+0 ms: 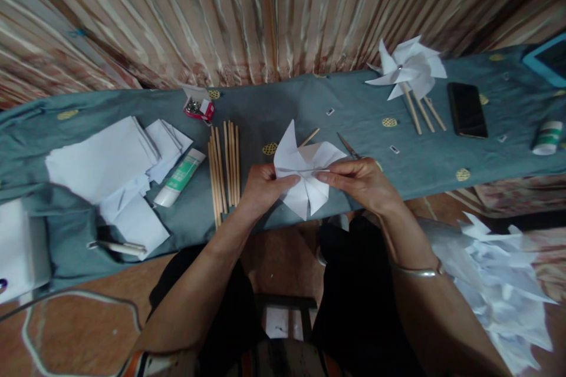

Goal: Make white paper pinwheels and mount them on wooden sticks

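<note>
A white paper pinwheel (305, 174) is held between my two hands above the front edge of the cloth-covered table. My left hand (265, 188) pinches its left side, with the thumb lying toward the centre. On the right side, my right hand (360, 179) grips a blade near the middle between thumb and fingers. The tip of a wooden stick (309, 137) shows behind the paper; whether it is joined to the pinwheel is hidden. Just past my right hand, scissors (347, 144) lie partly covered by the fingers.
Wooden sticks (226, 168), a glue tube (180, 177), a red box of pins (198, 107) and paper sheets (101, 159) lie to the left. Finished pinwheels (409, 68), a phone (467, 109) and another tube (548, 137) are right. Folded white paper pieces (499, 288) fill the lower right.
</note>
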`<action>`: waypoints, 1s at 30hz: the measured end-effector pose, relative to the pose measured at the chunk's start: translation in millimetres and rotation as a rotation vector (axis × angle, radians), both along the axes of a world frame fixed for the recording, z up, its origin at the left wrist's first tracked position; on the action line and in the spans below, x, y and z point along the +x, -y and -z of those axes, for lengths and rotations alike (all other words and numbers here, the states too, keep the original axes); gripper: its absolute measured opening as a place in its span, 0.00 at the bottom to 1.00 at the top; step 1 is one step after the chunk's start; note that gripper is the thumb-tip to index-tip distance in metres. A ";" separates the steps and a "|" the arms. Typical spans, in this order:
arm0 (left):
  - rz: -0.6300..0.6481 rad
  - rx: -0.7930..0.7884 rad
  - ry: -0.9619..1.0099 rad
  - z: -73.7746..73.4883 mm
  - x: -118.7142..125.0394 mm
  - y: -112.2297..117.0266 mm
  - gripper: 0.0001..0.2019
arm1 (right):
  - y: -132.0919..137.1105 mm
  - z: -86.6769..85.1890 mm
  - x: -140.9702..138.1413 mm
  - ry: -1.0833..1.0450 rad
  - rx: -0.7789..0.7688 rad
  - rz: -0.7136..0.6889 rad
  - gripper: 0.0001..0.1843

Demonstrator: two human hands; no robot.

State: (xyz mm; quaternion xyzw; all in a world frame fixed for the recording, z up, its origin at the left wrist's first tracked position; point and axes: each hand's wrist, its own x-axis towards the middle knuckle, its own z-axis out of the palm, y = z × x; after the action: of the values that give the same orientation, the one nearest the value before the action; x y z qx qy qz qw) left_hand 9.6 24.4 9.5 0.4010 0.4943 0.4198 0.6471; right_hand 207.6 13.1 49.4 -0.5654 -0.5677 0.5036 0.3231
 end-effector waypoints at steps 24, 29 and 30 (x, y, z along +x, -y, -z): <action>-0.057 0.020 -0.141 0.9 5.5 0.4 0.09 | 2.3 9.6 -0.3 0.094 0.030 0.034 0.18; -0.100 0.050 -0.198 3.5 5.3 -0.6 0.09 | -1.8 7.9 -0.6 0.024 0.195 0.265 0.12; -0.101 0.074 -0.224 3.2 5.2 -0.8 0.09 | -2.7 6.2 -1.3 0.021 0.247 0.355 0.11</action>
State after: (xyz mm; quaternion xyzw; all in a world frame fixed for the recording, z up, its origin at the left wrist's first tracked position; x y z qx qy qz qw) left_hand 14.7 25.2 6.3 0.4433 0.5671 0.4224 0.5508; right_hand 206.3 15.8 43.2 -0.6179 -0.5199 0.3597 0.4674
